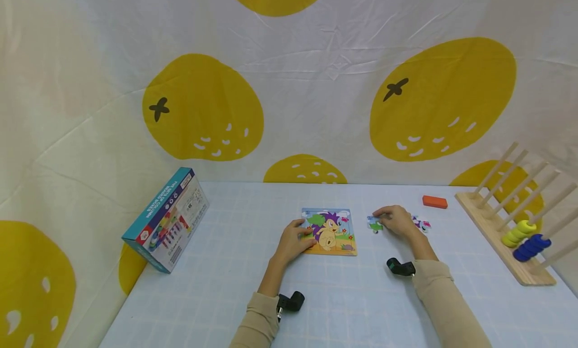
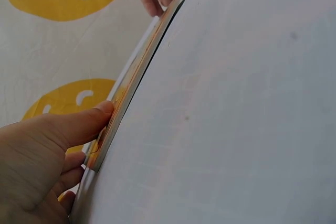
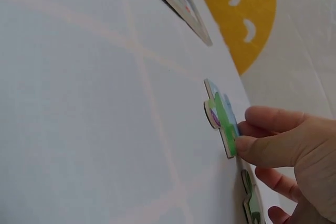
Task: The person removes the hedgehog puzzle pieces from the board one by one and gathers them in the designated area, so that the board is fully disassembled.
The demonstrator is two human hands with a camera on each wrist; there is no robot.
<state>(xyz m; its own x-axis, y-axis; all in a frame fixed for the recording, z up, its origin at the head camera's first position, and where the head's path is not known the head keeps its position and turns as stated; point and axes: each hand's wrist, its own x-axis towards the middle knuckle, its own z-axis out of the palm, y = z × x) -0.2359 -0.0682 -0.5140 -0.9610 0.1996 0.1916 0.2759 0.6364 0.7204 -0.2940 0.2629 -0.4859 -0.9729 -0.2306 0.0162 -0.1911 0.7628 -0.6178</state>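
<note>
Puzzle board (image 1: 336, 252) lies flat on the desk (image 1: 343, 308), between the two hands; the left hand (image 1: 289, 243) rests on its left edge — thumb and fingers are spread apart. To the right of the board, the right hand (image 1: 396, 220) pinches a puzzle piece (image 3: 223, 111) between thumb and finger — other pieces (image 1: 423, 224) lie near it, and an orange block (image 1: 435, 202) is behind.

Wears long, plain beige sleeves (image 1: 451, 308), finished with cuffs (image 1: 263, 305) of matching cloth; carries a small black camera (image 1: 293, 301), blunt and angled, on either side; shows silvery metal (image 1: 279, 314) beside it.
</note>
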